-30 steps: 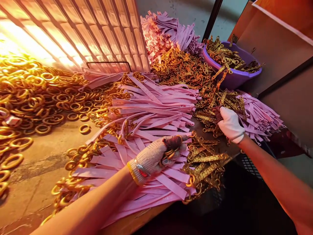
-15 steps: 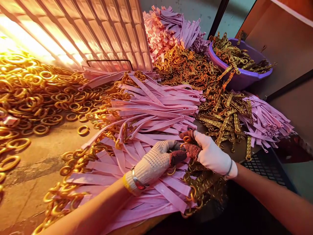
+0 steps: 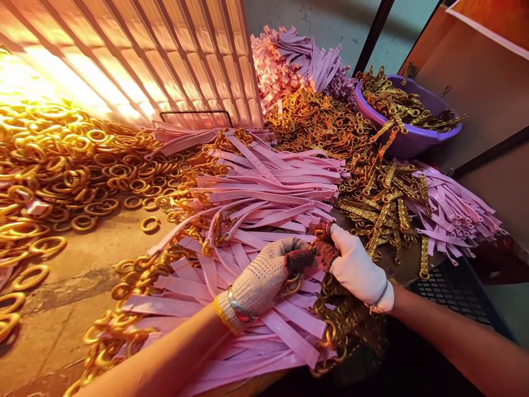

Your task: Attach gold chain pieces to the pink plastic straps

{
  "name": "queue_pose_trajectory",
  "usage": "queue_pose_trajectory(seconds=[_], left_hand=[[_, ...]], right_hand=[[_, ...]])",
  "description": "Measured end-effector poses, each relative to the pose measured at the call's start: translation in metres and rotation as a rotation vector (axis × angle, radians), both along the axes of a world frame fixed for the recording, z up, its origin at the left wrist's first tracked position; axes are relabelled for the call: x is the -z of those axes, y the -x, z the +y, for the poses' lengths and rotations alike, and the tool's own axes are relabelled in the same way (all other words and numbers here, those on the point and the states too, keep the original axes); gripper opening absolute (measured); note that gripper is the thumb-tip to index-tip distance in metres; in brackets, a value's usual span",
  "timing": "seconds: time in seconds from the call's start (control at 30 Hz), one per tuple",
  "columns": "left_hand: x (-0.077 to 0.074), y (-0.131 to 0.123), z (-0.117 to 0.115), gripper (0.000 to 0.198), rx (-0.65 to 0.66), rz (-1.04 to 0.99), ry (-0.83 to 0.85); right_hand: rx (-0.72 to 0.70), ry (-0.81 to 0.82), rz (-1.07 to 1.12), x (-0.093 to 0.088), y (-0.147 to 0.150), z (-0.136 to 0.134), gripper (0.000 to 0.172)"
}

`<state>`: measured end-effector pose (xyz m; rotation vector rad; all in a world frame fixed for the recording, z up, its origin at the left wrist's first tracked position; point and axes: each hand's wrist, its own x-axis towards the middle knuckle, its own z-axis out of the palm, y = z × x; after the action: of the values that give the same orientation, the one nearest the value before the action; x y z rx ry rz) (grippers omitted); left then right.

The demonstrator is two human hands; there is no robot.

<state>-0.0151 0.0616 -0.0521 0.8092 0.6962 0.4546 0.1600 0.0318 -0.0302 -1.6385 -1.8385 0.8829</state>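
Observation:
My left hand [image 3: 264, 275], in a dotted knit glove with dark fingertips, is closed, and a gold ring [image 3: 292, 285] pokes out beneath its fingers. Right beside it, my right hand [image 3: 355, 262] wears a white glove with brown-red fingertips. Its fingers pinch a small gold piece whose looped end [image 3: 320, 234] shows between them; the rest is hidden. Both sets of fingertips almost meet. Under them spread pink straps [image 3: 248, 176] with gold rings at their ends. Flat gold chain pieces [image 3: 351, 314] hang below my right hand.
Loose gold rings [image 3: 82, 182] are heaped at the left against a ribbed, brightly lit panel [image 3: 165, 60]. A purple basin [image 3: 413, 138] of gold chain pieces stands at the back right. More pink straps [image 3: 458, 209] lie at right, above a dark plastic crate [image 3: 444, 289].
The view has shifted a little, so the surroundings sit slightly lower and farther right. Both hands keep nearly the same closed pose, close together.

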Motion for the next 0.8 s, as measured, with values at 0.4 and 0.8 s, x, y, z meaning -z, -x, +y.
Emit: queue_pose_trajectory(seconds=[0.4,0.8], left_hand=[[0.003,0.007,0.010,0.027,-0.018,0.167,-0.240],[0.000,0.021,0.048,0.036,-0.518,0.268,-0.454]], right_hand=[[-0.444,0.207,-0.664,-0.041,0.009,0.022,0.025],[-0.003,-0.166,-0.501,0.007,-0.008,0.067,0.013]])
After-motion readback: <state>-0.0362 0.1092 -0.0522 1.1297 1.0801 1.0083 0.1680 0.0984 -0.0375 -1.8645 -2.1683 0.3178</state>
